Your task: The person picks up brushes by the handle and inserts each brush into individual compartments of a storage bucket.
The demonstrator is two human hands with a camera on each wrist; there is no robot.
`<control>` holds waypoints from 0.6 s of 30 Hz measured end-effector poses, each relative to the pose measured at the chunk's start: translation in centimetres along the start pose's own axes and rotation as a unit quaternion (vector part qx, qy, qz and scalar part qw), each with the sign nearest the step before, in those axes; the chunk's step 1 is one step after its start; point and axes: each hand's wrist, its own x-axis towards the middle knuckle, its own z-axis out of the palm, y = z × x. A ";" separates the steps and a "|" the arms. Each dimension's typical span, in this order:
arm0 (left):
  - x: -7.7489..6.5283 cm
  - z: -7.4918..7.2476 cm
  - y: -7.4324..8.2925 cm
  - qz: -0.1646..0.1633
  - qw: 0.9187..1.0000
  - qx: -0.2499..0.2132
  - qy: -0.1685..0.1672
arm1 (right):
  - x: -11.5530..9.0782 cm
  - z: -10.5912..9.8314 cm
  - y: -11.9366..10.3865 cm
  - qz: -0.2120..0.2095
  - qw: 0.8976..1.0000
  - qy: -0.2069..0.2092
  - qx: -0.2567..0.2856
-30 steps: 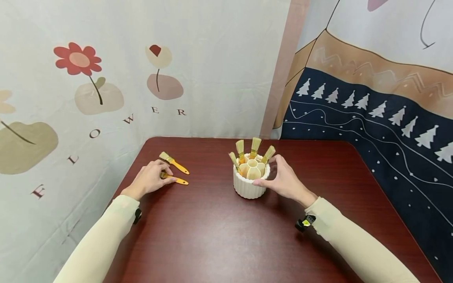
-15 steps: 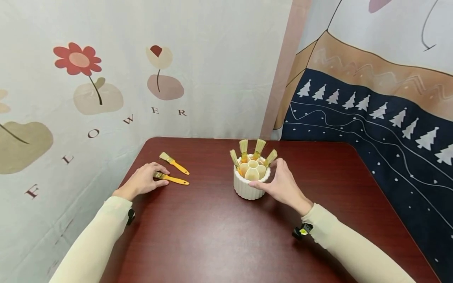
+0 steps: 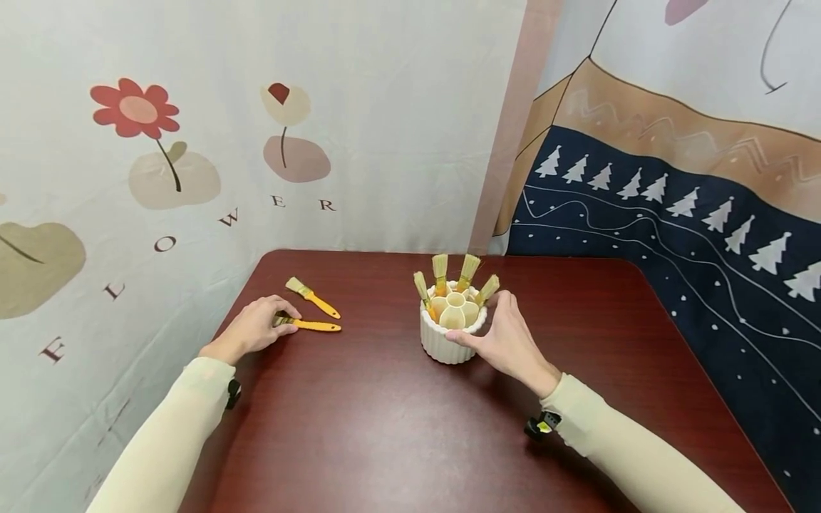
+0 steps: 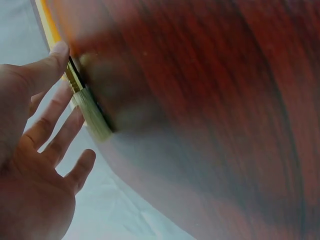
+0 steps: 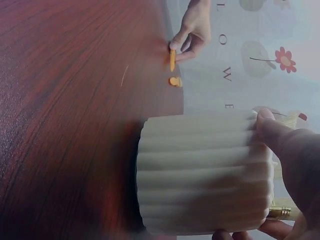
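My left hand is at the left side of the table, with thumb and fingers pinching a paintbrush near its metal ferrule. Its yellow handle points right in the head view; in the left wrist view the pale bristles show past the thumb. A second yellow-handled paintbrush lies just behind. My right hand grips the rim of a white ribbed pot, thumb in front and fingers round the far right side. Several paintbrushes stand bristles up in its petal-shaped compartments; their handles are mostly hidden.
The dark red wooden table ends against a pale curtain with flower prints. On the right hangs a navy cloth with white trees. The pot stands right of the table's middle, towards the back.
My left hand has slid left along the near paintbrush towards its bristle end. The brushes in the pot have shifted slightly as my right hand keeps its grip on the rim.
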 end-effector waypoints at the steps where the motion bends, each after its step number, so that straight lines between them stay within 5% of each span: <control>1: 0.0 -0.1 0.0 -0.003 1.000 -0.003 0.000 | 0.0 0.0 0.0 -0.002 1.000 0.000 -0.001; 10: -0.2 -0.7 0.9 -0.014 0.999 -0.033 0.007 | 0.3 -1.2 0.1 -0.013 1.000 -0.025 -0.010; 18: -0.2 -1.2 2.4 0.009 0.998 -0.051 0.034 | 1.7 -3.1 2.0 -0.026 0.994 -0.099 0.037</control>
